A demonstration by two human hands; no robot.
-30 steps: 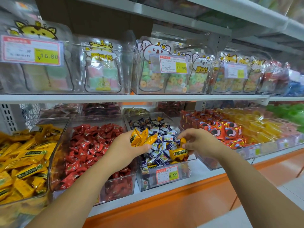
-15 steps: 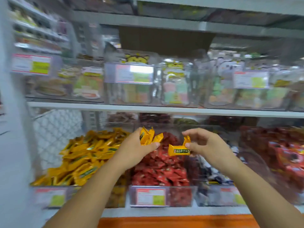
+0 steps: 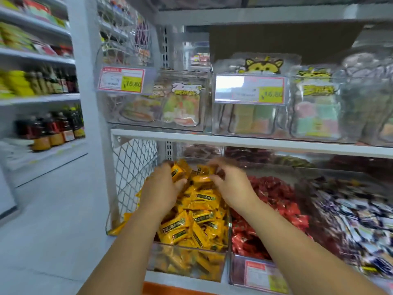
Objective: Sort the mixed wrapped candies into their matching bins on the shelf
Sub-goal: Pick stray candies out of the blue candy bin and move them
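Note:
Both my hands hover over the clear bin of yellow wrapped candies (image 3: 187,260) at the left end of the lower shelf. My left hand (image 3: 161,188) grips a few yellow candies (image 3: 177,170) near its fingertips. My right hand (image 3: 229,184) is curled over the pile with a yellow candy (image 3: 202,170) at its fingers; motion blur hides whether it still pinches it. To the right stand the bin of red candies (image 3: 272,201) and the bin of blue-white candies (image 3: 357,216).
A white mesh side panel (image 3: 131,173) closes the shelf's left end. The upper shelf (image 3: 234,141) carries clear bins of bagged gummies with price tags (image 3: 122,79). Bottles (image 3: 51,128) line another rack at far left. Grey floor lies below left.
I have turned left and both hands carried the yellow candies from the blue-white bin, past the red bin, down onto the yellow bin's pile.

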